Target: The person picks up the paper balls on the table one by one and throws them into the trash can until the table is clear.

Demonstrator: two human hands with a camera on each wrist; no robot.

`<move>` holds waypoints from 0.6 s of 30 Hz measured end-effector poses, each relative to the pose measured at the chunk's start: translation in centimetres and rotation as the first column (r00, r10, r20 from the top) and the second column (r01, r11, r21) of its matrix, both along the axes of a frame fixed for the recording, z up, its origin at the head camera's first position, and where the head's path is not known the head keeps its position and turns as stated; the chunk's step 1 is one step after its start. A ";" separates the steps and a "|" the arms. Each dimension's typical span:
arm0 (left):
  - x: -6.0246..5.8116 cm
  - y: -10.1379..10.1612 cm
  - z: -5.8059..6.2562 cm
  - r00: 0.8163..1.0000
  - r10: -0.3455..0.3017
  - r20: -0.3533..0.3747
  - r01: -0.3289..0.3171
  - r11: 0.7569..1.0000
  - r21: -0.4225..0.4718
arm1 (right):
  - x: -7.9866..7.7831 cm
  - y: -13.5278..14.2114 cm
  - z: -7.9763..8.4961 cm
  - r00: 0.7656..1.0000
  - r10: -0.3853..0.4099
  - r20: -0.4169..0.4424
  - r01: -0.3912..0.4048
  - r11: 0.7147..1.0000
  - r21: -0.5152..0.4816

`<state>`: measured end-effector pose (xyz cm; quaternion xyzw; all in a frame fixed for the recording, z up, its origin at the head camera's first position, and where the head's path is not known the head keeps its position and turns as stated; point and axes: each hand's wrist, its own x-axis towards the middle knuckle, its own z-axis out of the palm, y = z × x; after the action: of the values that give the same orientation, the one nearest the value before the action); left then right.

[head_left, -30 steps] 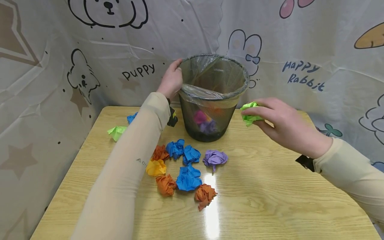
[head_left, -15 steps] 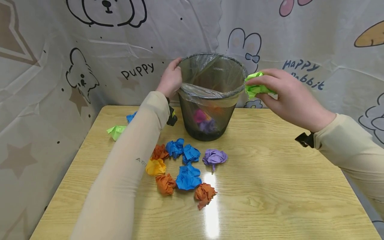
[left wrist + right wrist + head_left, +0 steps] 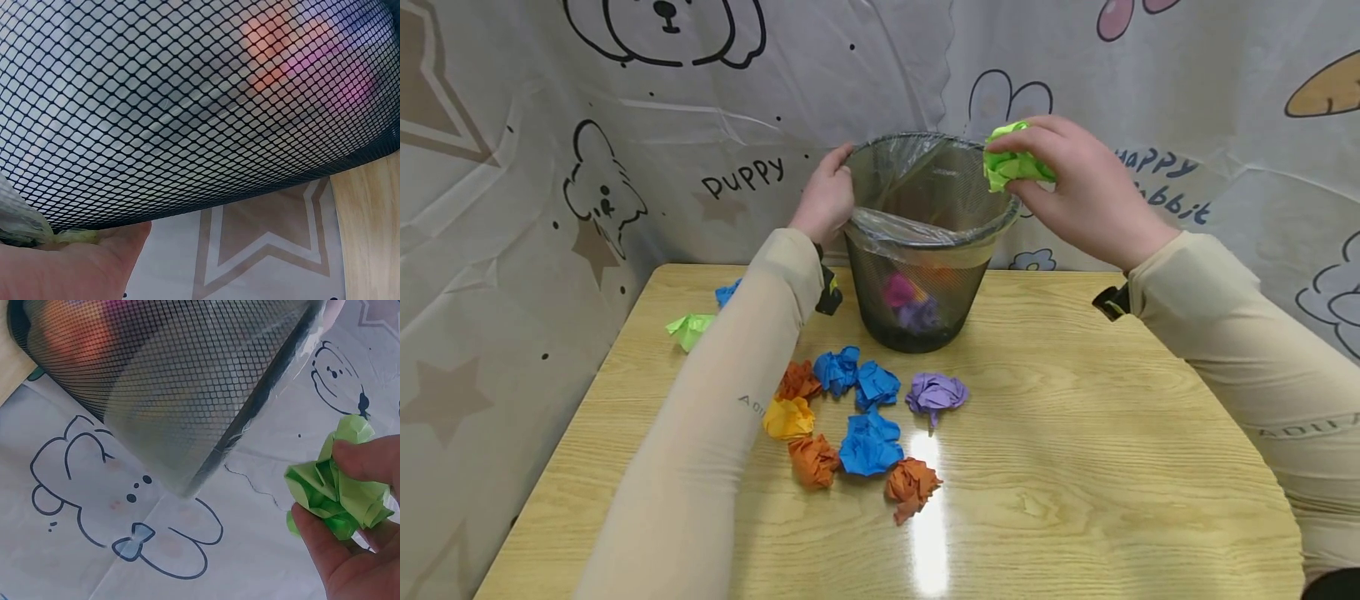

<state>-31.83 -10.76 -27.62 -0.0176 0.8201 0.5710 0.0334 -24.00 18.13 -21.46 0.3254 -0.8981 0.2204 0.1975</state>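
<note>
A black mesh wastebasket (image 3: 917, 283) with a clear plastic liner (image 3: 917, 229) stands at the back of the table. Pink, purple and orange paper shows through its mesh. My left hand (image 3: 826, 196) grips the rim on the left side; the left wrist view shows its thumb (image 3: 128, 240) at the mesh. In my right hand (image 3: 1082, 179) a crumpled green paper ball (image 3: 1011, 158) is pinched between thumb and fingers, held at the right part of the rim, slightly above it. The right wrist view shows the green ball (image 3: 337, 487) apart from the basket.
Several crumpled paper balls lie in front of the basket, among them a purple ball (image 3: 937, 393), a large blue ball (image 3: 871, 444), a yellow ball (image 3: 788, 418) and an orange ball (image 3: 913, 487). Another green ball (image 3: 689, 331) lies behind my left forearm. A printed curtain (image 3: 880, 75) hangs behind.
My right hand has risen with the green paper ball from beside the basket, then moved left to the rim. My left hand stays on the rim.
</note>
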 end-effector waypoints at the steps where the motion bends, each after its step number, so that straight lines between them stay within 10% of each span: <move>1: 0.0 0.0 0.0 1.000 0.002 -0.001 -0.002 1.000 -0.006 | -0.3 -0.2 0.1 1.000 -0.006 0.000 0.006 1.000 -0.003; 18: -0.1 0.0 -0.1 1.000 0.004 0.000 -0.004 1.000 0.028 | -5.4 -3.5 -0.1 0.984 -0.061 0.170 0.036 0.988 0.148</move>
<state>-31.95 -10.73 -27.74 -0.0189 0.8120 0.5825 0.0323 -29.41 14.60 -21.54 0.2963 -0.9331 0.1776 0.0998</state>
